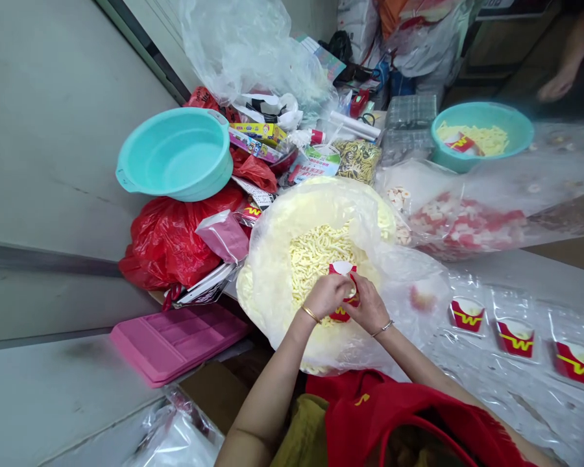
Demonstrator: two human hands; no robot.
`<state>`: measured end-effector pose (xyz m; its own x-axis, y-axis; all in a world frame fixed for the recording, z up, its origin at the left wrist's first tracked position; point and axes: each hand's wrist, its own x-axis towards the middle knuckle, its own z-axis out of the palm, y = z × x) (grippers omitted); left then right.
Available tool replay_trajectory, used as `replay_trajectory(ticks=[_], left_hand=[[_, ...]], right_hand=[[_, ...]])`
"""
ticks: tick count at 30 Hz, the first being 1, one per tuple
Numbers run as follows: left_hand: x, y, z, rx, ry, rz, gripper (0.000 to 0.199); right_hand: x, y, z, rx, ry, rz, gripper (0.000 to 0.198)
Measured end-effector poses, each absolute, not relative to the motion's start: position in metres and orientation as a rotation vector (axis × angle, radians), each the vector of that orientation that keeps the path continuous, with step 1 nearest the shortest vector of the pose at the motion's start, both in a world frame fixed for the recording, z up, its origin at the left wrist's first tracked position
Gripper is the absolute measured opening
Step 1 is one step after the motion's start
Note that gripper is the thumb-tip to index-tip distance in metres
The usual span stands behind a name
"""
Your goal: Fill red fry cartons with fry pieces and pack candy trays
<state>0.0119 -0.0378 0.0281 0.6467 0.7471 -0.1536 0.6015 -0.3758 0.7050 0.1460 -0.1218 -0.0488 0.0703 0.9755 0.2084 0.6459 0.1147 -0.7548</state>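
Observation:
My right hand [370, 306] holds a small red fries carton [353, 295] with its fingers curled round the side. At the mouth of that carton my left hand [327, 293] is closed, its fingertips bunched; what they pinch is hidden. Another red carton [339, 314] with a yellow mark shows just under the hands, and a white-and-red carton edge [343, 267] shows behind them. Both hands are over a clear plastic bag [272, 259], opened out wide, with a heap of pale yellow toy-like fries [316, 253] inside.
Bagged red cartons [516, 336] lie in a row at right. A turquoise basin [175, 152] rests on red bags at left; another basin [484, 133] with fries stands back right. Nearby are a pink tray [175, 337] and a bag of red-and-white pieces [467, 220]. Another person's hand [557, 84] shows top right.

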Motion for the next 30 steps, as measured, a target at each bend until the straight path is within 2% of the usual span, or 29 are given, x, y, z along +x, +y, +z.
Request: replay_trajectory(ticks=[4, 7, 14, 18, 23, 30], left_hand=[[-0.003, 0.021, 0.012, 1.917, 1.762, 0.324, 0.028], [0.001, 0.053, -0.006, 1.759, 1.961, 0.204, 0.03], [0.008, 0.053, -0.025, 1.62, 1.779, 0.409, 0.024], [-0.015, 0.037, -0.007, 1.48, 1.655, 0.465, 0.027], [-0.027, 0.008, 0.023, 1.291, 1.22, 0.377, 0.034], [0.001, -0.032, 0.04, 1.978, 1.263, 0.271, 0.014]], right_hand=[[0.152, -0.119, -0.052, -1.664, -1.602, 0.557, 0.073], [0.154, -0.118, -0.052, -1.675, -1.607, 0.572, 0.074], [0.153, -0.12, -0.053, -1.665, -1.597, 0.593, 0.076], [0.153, -0.115, -0.049, -1.686, -1.61, 0.596, 0.075], [0.137, -0.102, -0.041, -1.623, -1.664, 0.578, 0.075], [0.121, -0.1, -0.037, -1.577, -1.669, 0.522, 0.074]])
